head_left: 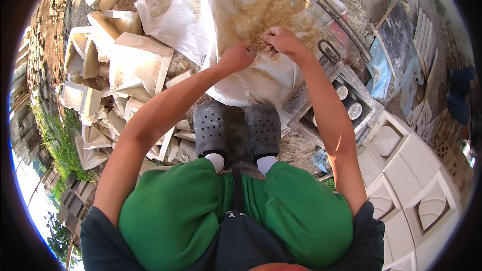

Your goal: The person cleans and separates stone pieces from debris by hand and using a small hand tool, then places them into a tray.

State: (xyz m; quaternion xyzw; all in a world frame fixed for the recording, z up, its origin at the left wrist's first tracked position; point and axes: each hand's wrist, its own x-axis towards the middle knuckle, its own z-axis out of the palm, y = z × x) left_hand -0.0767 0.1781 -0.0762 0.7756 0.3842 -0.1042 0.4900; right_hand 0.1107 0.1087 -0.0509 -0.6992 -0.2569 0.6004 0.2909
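Both my hands are raised over a white woven sack [175, 35] spread on the ground, and a loose tan, fibrous-looking material [271, 10] lies scattered across it. My left hand [239, 56] is closed, its fingers curled inward toward the other hand. A short gap away, my right hand [282, 41] is closed too, with thumb and fingers drawn together in a pinch. Whatever sits between the fingers of either hand is too small to make out; wisps of the tan material show just beneath them.
Broken pale cast pieces [135, 65] are heaped at left. At right are a grey frame [369, 103] holding cylinders, a metal clamp-like loop [329, 50], a dusty dark board [394, 35] and white moulded panels [401, 170]. My grey clogs [211, 128] stand at the sack's near edge.
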